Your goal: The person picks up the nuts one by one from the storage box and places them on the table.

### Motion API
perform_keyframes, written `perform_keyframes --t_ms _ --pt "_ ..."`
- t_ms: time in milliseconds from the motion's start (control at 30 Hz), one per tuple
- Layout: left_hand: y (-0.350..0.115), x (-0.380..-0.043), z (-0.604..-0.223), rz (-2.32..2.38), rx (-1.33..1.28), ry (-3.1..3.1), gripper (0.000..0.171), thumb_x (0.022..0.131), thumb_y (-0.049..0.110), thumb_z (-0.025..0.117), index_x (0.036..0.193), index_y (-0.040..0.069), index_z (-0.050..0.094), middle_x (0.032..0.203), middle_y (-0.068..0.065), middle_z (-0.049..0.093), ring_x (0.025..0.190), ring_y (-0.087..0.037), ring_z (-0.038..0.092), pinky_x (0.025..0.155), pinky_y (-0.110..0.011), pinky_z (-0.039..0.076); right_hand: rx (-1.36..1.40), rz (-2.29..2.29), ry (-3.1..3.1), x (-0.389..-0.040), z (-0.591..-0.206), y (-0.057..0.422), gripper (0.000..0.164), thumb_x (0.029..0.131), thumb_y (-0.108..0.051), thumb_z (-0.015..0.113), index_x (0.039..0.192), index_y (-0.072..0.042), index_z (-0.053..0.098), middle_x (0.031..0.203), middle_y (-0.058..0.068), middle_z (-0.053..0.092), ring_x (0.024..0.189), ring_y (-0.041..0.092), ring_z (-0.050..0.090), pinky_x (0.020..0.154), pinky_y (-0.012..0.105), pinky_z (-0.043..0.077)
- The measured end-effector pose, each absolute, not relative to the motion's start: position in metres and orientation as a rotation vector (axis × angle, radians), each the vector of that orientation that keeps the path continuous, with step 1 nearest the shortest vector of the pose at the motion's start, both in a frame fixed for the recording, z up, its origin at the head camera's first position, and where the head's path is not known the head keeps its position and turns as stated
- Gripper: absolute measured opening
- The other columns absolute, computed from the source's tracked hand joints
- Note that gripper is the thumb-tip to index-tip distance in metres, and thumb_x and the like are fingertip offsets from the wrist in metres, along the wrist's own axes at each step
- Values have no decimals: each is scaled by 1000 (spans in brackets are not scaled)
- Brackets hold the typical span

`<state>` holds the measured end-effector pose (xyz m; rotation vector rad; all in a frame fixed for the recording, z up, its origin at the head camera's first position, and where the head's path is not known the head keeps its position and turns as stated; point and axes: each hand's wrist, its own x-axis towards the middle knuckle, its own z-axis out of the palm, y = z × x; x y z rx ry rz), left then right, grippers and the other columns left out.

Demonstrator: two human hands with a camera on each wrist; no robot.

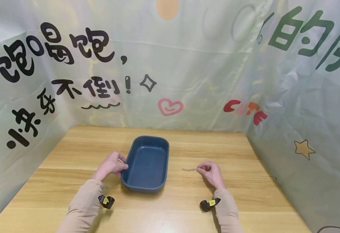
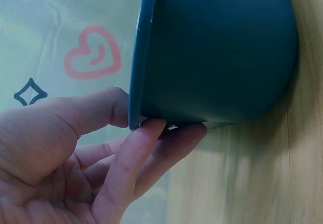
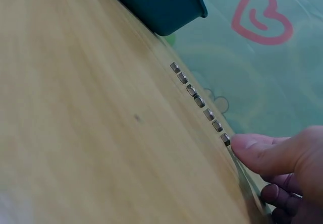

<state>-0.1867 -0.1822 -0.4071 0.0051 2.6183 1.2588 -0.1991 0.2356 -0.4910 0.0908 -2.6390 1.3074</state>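
Note:
In the head view a dark blue rectangular plastic bin (image 1: 148,166) stands on the table, open side up. My left hand (image 1: 113,165) grips its left rim; the left wrist view shows the thumb (image 2: 113,110) over the rim and fingers (image 2: 174,151) under it against the outer wall. To the right of the bin lies a row of several small metal nuts (image 1: 188,170). My right hand (image 1: 212,174) is at the row's right end, thumb and forefinger pinching the last nut (image 3: 225,140), its far side hidden by the thumb.
The wooden table (image 1: 170,213) runs back to a printed cloth backdrop (image 1: 187,64), with cloth walls on both sides. Black wrist cameras hang at the left cuff (image 1: 106,201) and right cuff (image 1: 209,205), low over the table.

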Motion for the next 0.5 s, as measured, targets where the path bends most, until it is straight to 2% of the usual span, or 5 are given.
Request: perform_keyframes --t_ms 267,500 --pt "-182 -186 -407 1272 -18 2603 26 80 0 67 103 -13 64 73 -12 71 58 -14 66 53 -31 63 107 1261 -2620 -199 -496 239 6 81 -6 80 87 -4 78 89 13 74 72 1 53 67 16 47" --pt "-183 -187 -408 1279 -20 2601 24 81 0 67 101 -12 64 75 -16 72 59 -15 67 53 -32 63 89 1280 -2654 -201 -497 240 7 83 -6 79 89 -5 79 92 12 75 80 6 60 74 18 50"
